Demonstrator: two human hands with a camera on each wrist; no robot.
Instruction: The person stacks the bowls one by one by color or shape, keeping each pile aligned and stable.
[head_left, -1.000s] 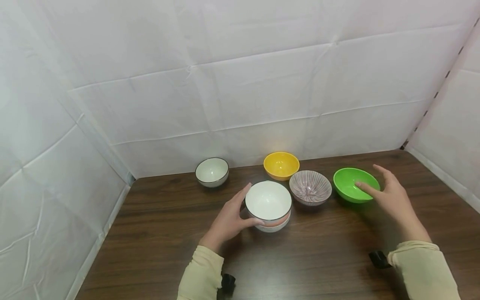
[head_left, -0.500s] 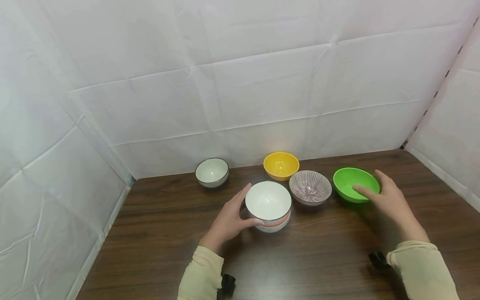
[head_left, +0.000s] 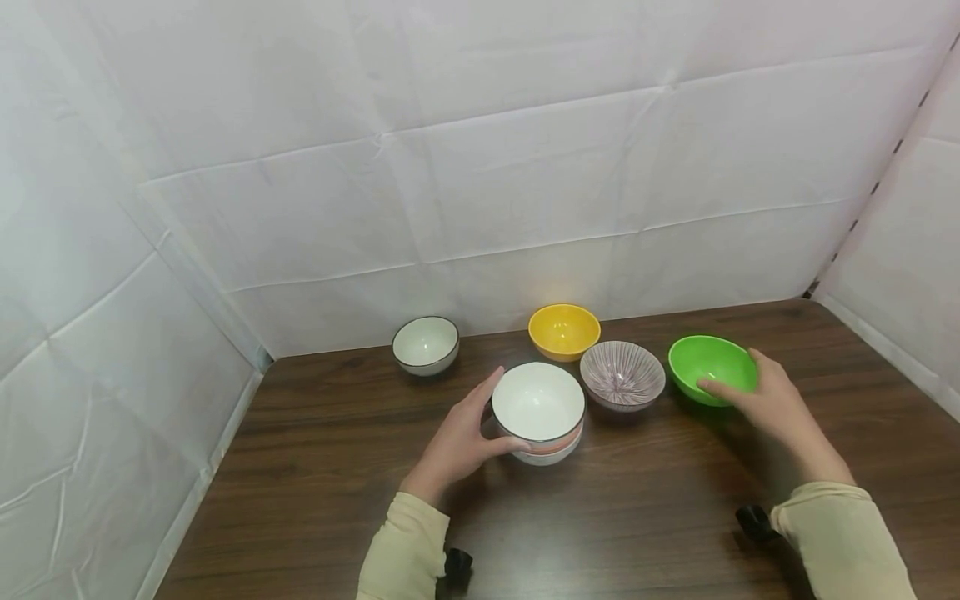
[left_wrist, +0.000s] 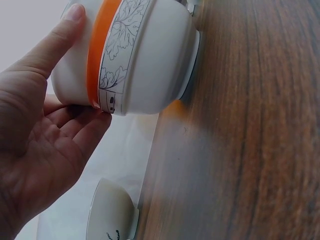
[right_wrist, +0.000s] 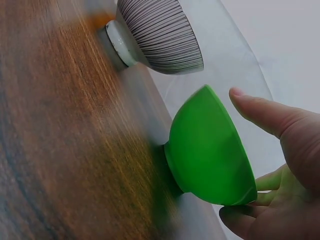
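Note:
My left hand (head_left: 457,450) grips the side of stacked bowls (head_left: 538,404) on the wooden table, thumb at the near side and fingers behind. In the left wrist view, the upper white bowl (left_wrist: 74,75) has an orange band at its lower part. Beneath it, the lower bowl (left_wrist: 155,65) carries a band of line-drawn leaves. My right hand (head_left: 780,408) is at the right side of a green bowl (head_left: 701,358). In the right wrist view, its fingers (right_wrist: 242,217) are against the bowl's outside near the rim, while the thumb stands apart from the rim.
A purple-white striped bowl (head_left: 621,375) stands between the stack and the green bowl. Behind it is a yellow bowl (head_left: 564,332). A pale dark-rimmed bowl (head_left: 426,343) sits at the back left. White sheeting (head_left: 510,183) rises behind the table (head_left: 330,467).
My right hand has come down and slightly left onto the green bowl's right side, its fingers drawing in round the outer rim. The left hand and the stack stay put.

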